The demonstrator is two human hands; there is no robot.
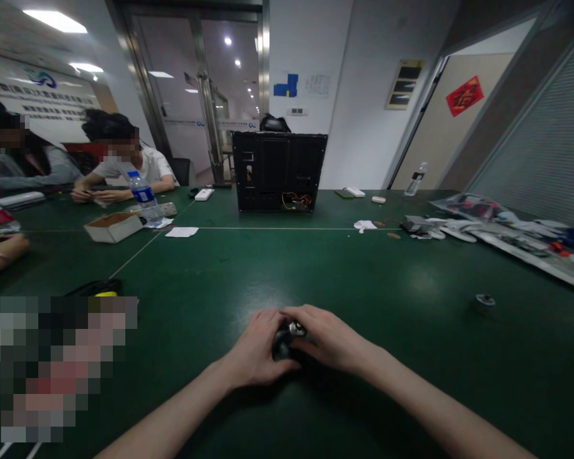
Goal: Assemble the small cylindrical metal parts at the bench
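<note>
Though under both hands (258, 347) (328, 335), green workbench (402, 357)

On the smooth, faintly glossy dark green bench top (363, 280), the small object (282, 341) cupped at six o'clock looks like matt black plastic with a polished metal tip (296, 328). At twelve o'clock stands a matt black sheet-metal computer case (277, 166), at eleven o'clock a clear, glossy plastic water bottle (143, 197), and at ten o'clock an open box (112, 227) of dull, smooth-looking cardboard. Around two o'clock lie shiny, crinkled plastic bags (507, 223), and nearer three o'clock sits a small round part (484, 303) of dull grey metal.
</note>
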